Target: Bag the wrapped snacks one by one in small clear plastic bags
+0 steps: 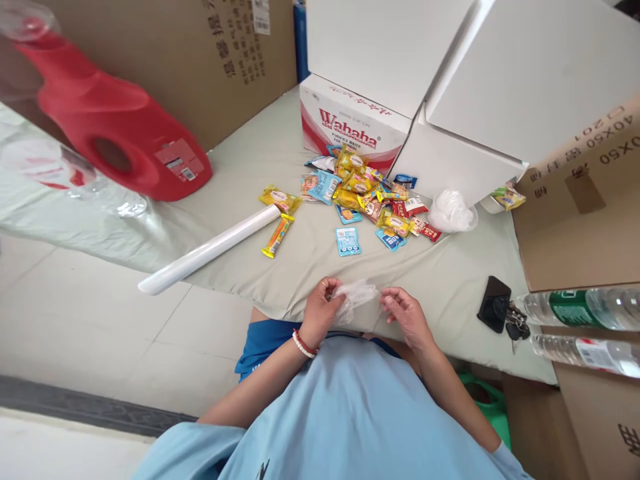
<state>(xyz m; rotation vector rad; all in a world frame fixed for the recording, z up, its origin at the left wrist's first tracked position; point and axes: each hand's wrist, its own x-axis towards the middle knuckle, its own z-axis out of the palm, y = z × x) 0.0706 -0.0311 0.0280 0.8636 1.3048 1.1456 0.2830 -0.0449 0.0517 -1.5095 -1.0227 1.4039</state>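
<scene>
A thin clear plastic bag [356,295], crumpled, hangs over the table's front edge. My left hand [324,308] pinches its left side between thumb and fingers. Just beyond the bag's right end is my right hand [406,313], its fingers loosely curled and a little apart, with nothing visible in them. Ahead of both hands lies a pile of small wrapped snacks [357,180] in yellow, blue and red. One blue sachet [348,241] lies apart, nearest to me. A yellow snack bar [278,235] and a yellow packet [280,198] are off to the left.
A white plastic roll [210,250] juts past the table edge. Left stands a red jug [125,133] beside a clear bottle [70,173]. Behind the snacks are a Wahaba-printed carton [353,127] and white boxes [540,80]. On the right are a bundled white bag [453,211], a black phone-like item [494,303], keys and water bottles [580,308].
</scene>
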